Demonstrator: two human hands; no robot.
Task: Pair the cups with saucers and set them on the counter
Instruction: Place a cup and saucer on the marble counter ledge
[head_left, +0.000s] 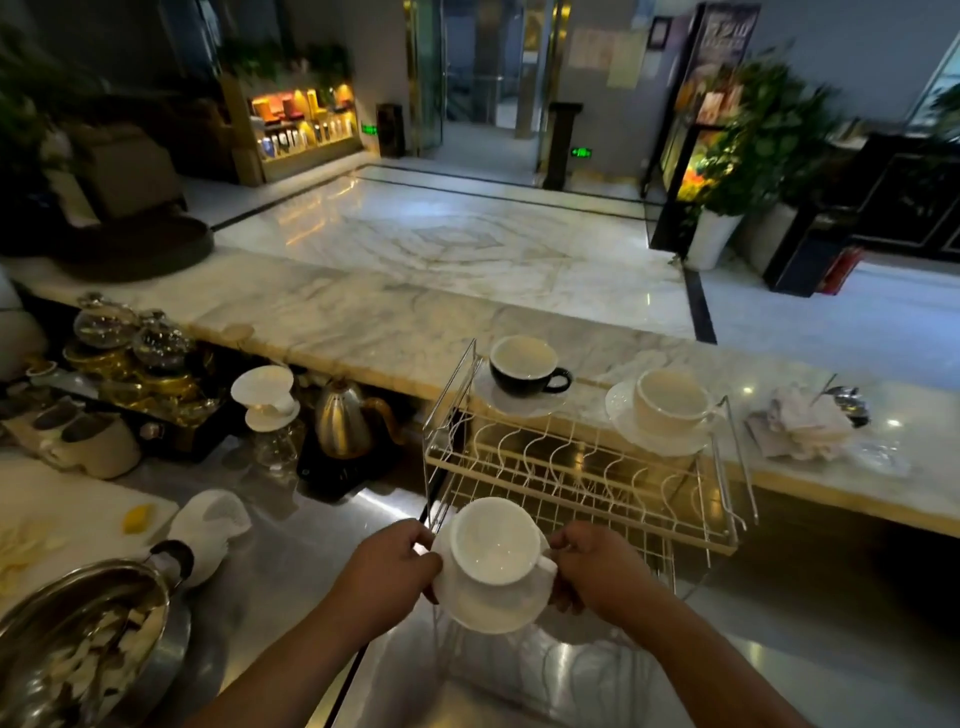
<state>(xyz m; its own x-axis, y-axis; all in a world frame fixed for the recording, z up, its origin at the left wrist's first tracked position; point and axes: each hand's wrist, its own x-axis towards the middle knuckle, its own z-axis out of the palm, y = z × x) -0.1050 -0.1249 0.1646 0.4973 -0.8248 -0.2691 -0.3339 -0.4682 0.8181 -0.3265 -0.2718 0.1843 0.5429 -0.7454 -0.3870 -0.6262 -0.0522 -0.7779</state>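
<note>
We hold a white saucer (488, 605) between both hands: our left hand (387, 569) closed on its left rim, our right hand (597, 569) closed on its right rim. A white cup (493, 540) sits on it, before the wire rack (582, 467).

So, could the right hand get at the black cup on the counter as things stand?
Probably not yet: the right hand is holding the white cup and saucer, and the wire rack stands before the black cup.
</note>
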